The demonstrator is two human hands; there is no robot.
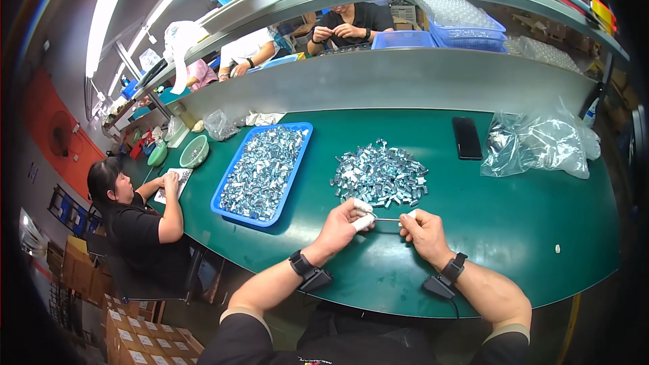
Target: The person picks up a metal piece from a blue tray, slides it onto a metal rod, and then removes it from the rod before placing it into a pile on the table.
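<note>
My left hand (346,224) is closed in a pinch, with white covers on the thumb and a fingertip. What it pinches is too small and hidden to name. My right hand (424,232), also with a white fingertip cover, grips a thin metal rod (387,220). The rod's far end reaches the fingers of my left hand; its other end is hidden in my right. Just beyond both hands lies a loose pile of small shiny metal pieces (380,172). More such pieces (263,172) fill a blue tray (299,155) to the left.
A black phone (466,138) and clear plastic bags (534,142) lie at the right of the green table (493,230). Green bowls (195,151) stand far left. A co-worker (138,209) sits at the left; others work behind the metal shelf (385,84). A small pale scrap (558,249) lies right.
</note>
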